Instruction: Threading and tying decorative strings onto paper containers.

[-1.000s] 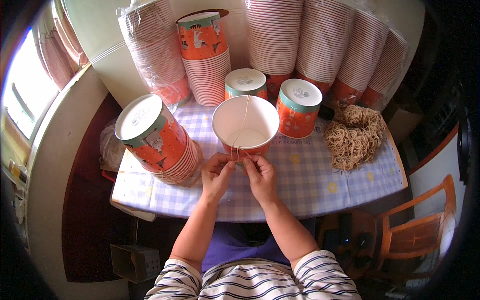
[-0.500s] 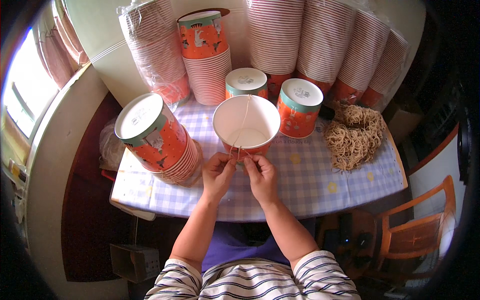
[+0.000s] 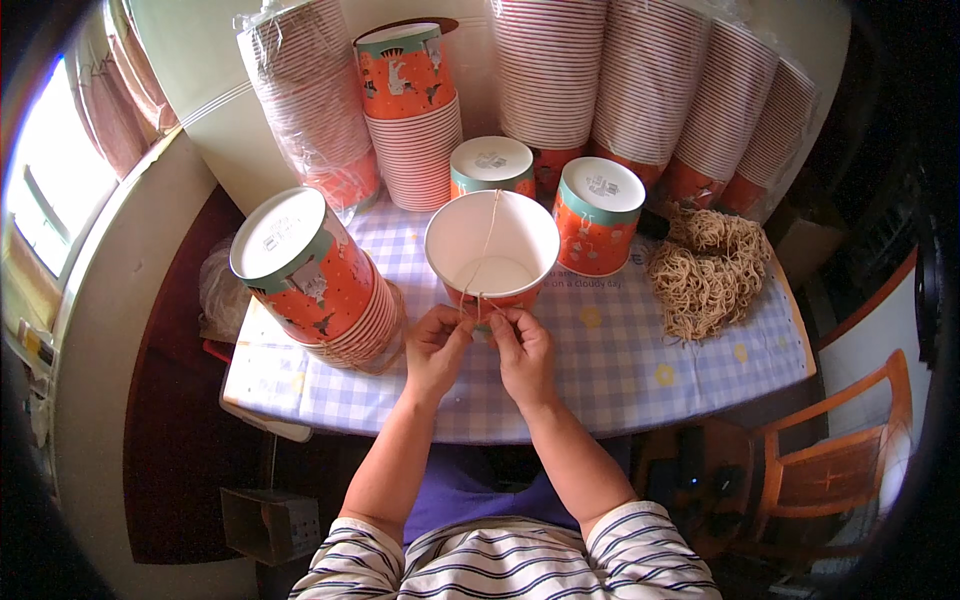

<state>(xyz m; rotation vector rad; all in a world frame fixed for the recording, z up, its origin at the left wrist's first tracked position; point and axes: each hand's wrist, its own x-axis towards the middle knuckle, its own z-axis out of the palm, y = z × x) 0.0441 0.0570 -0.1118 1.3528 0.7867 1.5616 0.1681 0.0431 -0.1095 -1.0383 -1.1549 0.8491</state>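
Note:
An orange paper bucket [image 3: 493, 240] with a white inside stands mouth up in front of me. A thin beige string [image 3: 487, 240] runs across its mouth from the far rim to the near rim. At the near side, my left hand [image 3: 437, 340] pinches the string between thumb and fingers. Close beside it, my right hand [image 3: 523, 345] is closed on the string too, thumb and forefinger pressed together. Both hands touch or nearly touch the bucket's near wall. Whether the string is knotted there is too small to tell.
Left stands an upside-down stack of buckets [image 3: 310, 270] with string around its base. Two upturned buckets, one green-banded bucket [image 3: 600, 215] among them, stand behind. A bundle of beige strings [image 3: 710, 270] lies right on the checked tablecloth [image 3: 620, 370]. Tall wrapped bucket stacks [image 3: 550, 75] line the back.
Almost nothing differs. Both hands stay at the near rim with the string pinched, and the bucket stands in the same place.

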